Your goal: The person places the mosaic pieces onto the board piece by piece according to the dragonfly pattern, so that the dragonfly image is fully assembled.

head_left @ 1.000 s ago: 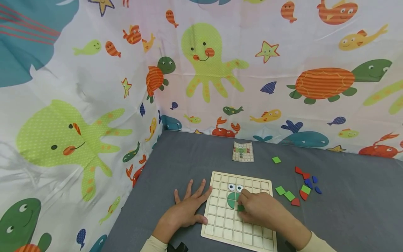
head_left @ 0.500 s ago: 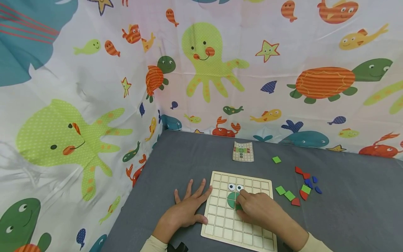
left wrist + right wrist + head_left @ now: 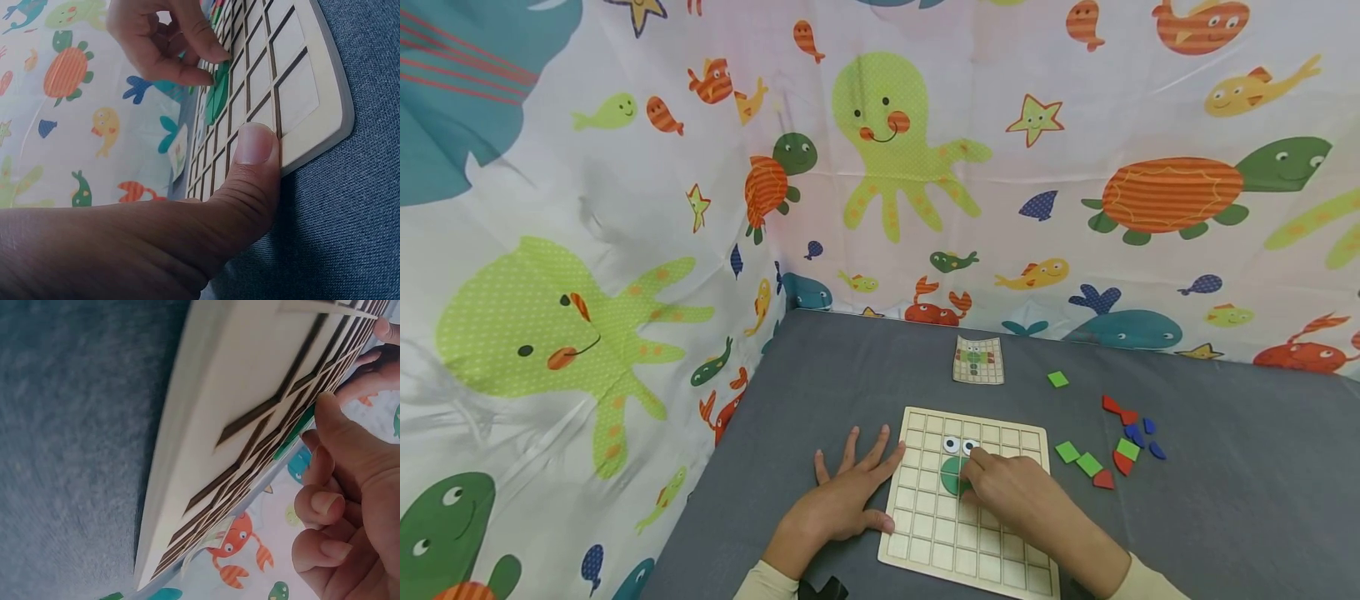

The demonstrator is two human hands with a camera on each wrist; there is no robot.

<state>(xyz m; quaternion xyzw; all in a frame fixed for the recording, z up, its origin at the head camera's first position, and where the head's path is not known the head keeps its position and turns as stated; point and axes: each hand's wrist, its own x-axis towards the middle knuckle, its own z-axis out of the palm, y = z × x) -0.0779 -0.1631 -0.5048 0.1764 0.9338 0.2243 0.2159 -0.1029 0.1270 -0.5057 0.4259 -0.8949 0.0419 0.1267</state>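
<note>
A pale wooden square board [image 3: 923, 527] with rounded corners lies flat on a grey cloth surface [image 3: 850, 367]; raised strips with dark-brown sides divide its face into square cells. Dark green flat curved pieces [image 3: 951, 477], smooth and evenly coloured, sit near the board's middle, just below two white eye discs with black pupils [image 3: 951, 445]. The right hand [image 3: 1011, 496] pinches a dark green flat piece [image 3: 221, 74] between thumb and finger beside these; its full outline is hidden. The left hand [image 3: 842, 498] lies with fingers spread, its thumb resting on the board's left edge. A printed paper card [image 3: 977, 361] lies beyond the board.
</note>
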